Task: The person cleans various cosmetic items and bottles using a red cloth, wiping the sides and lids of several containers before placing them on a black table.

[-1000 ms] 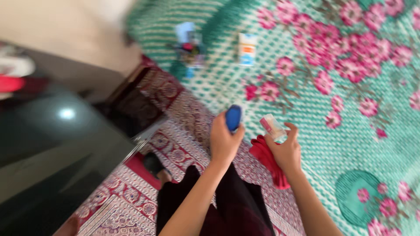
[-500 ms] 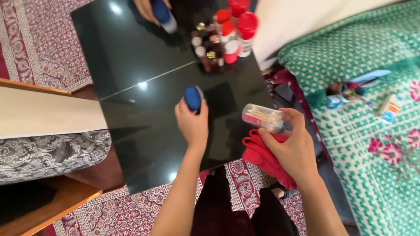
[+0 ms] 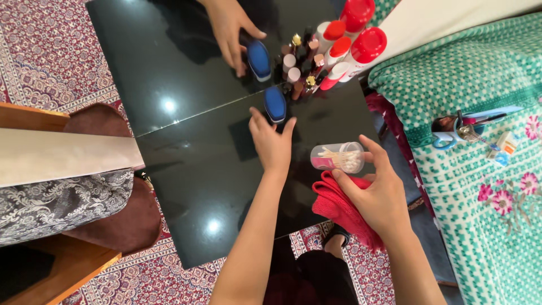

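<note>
Glossy black tabletop [image 3: 186,169] carried a cluster of red-capped bottles [image 3: 339,48]. My left hand [image 3: 272,144] gripped a blue-capped container [image 3: 275,104] just beside that cluster; seat it upright. My right hand [image 3: 377,195] clasped a clear plastic cotton-swab jar [image 3: 339,157] and red cloth [image 3: 337,204].

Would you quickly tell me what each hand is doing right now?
Left hand: closed on the blue-capped container.
Right hand: holding the clear swab jar and red cloth.

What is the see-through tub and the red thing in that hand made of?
The cotton swab tub in the right hand looks like clear hard plastic: the white swabs show through its glossy wall. The red cloth looks like soft, matte fabric, since it bunches in folds, possibly terry.
</note>
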